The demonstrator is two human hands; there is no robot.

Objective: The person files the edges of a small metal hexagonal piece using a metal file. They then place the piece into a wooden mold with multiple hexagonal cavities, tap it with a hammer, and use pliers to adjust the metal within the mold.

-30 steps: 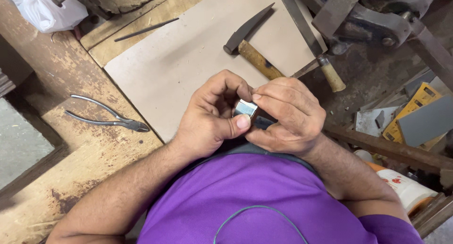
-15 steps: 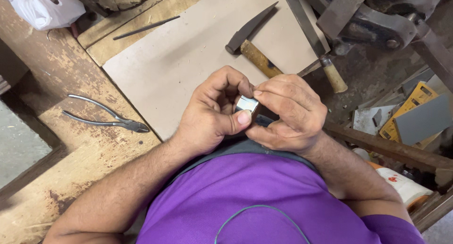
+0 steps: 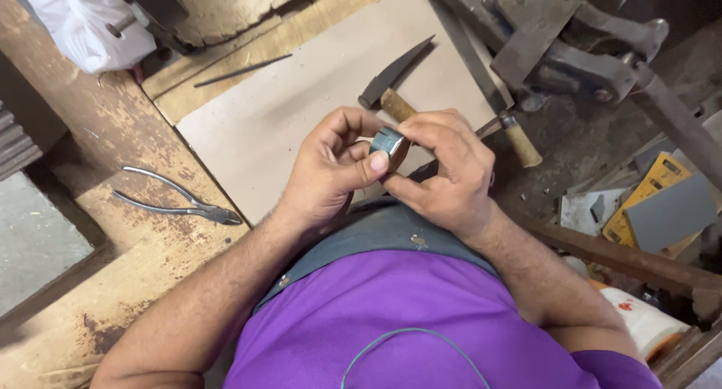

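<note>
Two bare hands meet at mid-frame over a tan board (image 3: 278,111). Far left: white cloth bundle (image 3: 83,28) at the top corner; below it, on the worn wooden bench (image 3: 113,141), a pair of pliers (image 3: 177,201) lying flat, handles spread, well apart from the hands. A thin dark rod (image 3: 242,70) lies along the board's upper edge.

Left hand (image 3: 331,175): fingers curled, thumb pressed against a small shiny metal piece (image 3: 386,142), grasping it. Right hand (image 3: 444,171): clenched around the same piece from the other side, fingers touching the left hand's. The piece sits between both thumbs, held above the board.

Behind the hands, a hammer (image 3: 398,81) with wooden handle rests on the board, partly hidden. Right: heavy metal vise-like machine (image 3: 579,43); lower right, yellow card and grey sheet (image 3: 662,212) among clutter.
</note>
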